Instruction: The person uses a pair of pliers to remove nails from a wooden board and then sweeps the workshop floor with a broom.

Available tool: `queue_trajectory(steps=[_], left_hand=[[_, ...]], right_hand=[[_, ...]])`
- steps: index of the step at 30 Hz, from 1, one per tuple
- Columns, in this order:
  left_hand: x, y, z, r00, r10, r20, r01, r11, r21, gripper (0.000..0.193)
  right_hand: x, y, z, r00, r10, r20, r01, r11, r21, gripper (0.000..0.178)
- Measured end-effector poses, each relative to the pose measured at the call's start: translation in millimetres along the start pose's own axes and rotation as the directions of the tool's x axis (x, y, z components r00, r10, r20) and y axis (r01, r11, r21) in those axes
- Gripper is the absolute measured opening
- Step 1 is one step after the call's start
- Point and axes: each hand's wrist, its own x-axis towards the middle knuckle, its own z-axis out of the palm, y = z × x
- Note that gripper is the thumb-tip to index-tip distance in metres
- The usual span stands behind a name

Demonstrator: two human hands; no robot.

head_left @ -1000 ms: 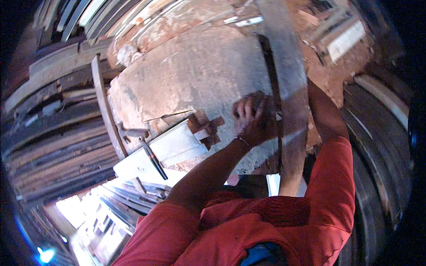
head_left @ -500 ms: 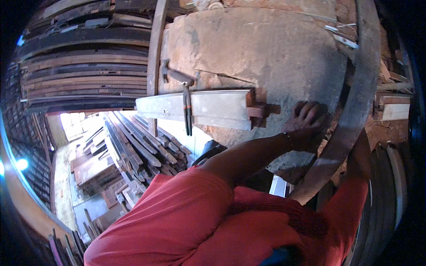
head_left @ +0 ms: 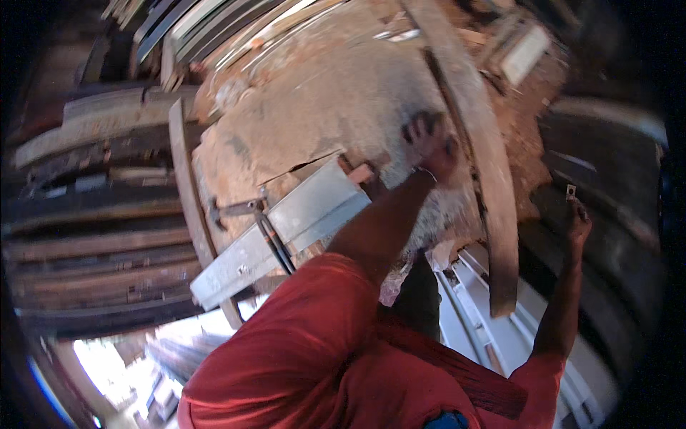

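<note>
My left hand [head_left: 432,146] lies flat with fingers spread on the dusty, pale benchtop [head_left: 336,107], right beside a long curved wooden plank [head_left: 486,179]. My right hand [head_left: 577,220] is raised at the right, away from the bench, and pinches a small square pale piece [head_left: 569,191] between its fingertips. A long light-grey moulded board [head_left: 286,229] lies across the bench's near edge, left of my left forearm. Dark thin bars [head_left: 275,243] cross it.
Small reddish wood blocks [head_left: 357,171] sit at the grey board's far end. A hammer-like tool [head_left: 229,209] lies beside it. Stacked dark planks [head_left: 100,243] fill the left side, and pale boards [head_left: 486,329] lie below the bench at the right. A wooden strip [head_left: 182,179] edges the bench.
The view has swung round. My left hand has stayed on the benchtop by the plank. My right hand has come into view at the right with the small square piece.
</note>
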Motion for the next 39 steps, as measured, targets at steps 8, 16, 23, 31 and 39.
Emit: queue_trajectory(steps=[8,16,23,31,39], left_hand=[[-43.9,-34.1,-40.0,0.815,0.418,0.402,-0.205,0.856,-0.474,0.07],[-306.8,-111.0,-141.1,0.427,0.569,0.702,-0.122,0.806,-0.579,0.051],[-456.2,-383.9,-96.5,0.576,0.405,0.71,-0.134,0.904,-0.407,0.049],[-600.0,-546.2,-98.1,0.594,0.146,0.791,0.086,0.966,-0.242,0.037],[-707.3,-520.4,-92.0,0.584,0.167,0.794,0.014,0.976,-0.215,0.039]], right_hand=[[-390.6,-65.2,2.6,0.885,-0.019,-0.466,-0.095,0.971,-0.22,0.024],[-667.1,100.3,232.9,0.552,0.802,-0.228,-0.548,0.555,0.626,0.026],[-875.2,270.2,235.3,0.905,0.384,-0.185,-0.425,0.846,-0.322,0.038],[-882.2,303.0,122.5,0.829,0.508,-0.234,-0.515,0.53,-0.673,0.03],[-1019.2,429.5,112.9,0.584,0.786,-0.202,-0.811,0.551,-0.2,0.027]])
